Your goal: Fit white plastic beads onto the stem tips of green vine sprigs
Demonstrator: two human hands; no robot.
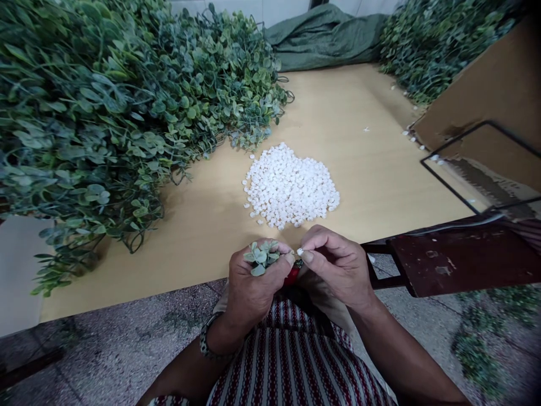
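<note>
My left hand (256, 285) is closed round a small sprig of artificial leaves (262, 256), its green leaves poking out between thumb and fingers. Between the thumb and forefinger of my right hand (342, 268) is pinched a small white plastic piece (300, 251). The two hands' fingertips are close together just over the table's near edge; whether the piece touches the sprig's stem I cannot tell. Right beyond my hands, a heap of small white pieces (291, 186) lies on the wooden table (359, 169).
Artificial greenery (139, 101) is piled high on the left, with more greenery (443, 45) at the back right. Green cloth (325, 36) lies along the far edge. A cardboard sheet (490, 96) and black wire frame (477, 163) stand right, above a dark red stool (460, 259).
</note>
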